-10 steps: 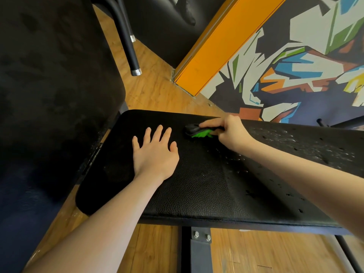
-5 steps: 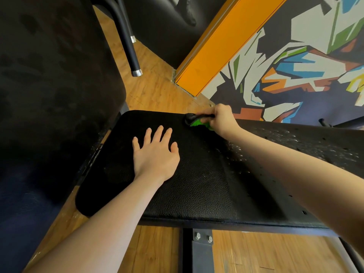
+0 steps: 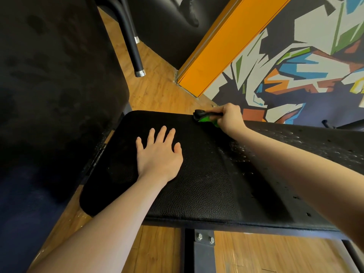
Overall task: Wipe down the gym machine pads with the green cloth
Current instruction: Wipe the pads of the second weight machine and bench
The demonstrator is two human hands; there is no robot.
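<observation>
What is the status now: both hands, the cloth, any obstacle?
Left hand flat on the black pad, fingers spread. Right hand grips the green cloth at the pad's far edge. Nothing in the way on the pad.

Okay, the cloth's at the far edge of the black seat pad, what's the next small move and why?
Probably draw the right hand, gripping the bunched green cloth, back toward you along the black leather seat pad: it sits at the far edge, and whitish specks show near that forearm.
</observation>
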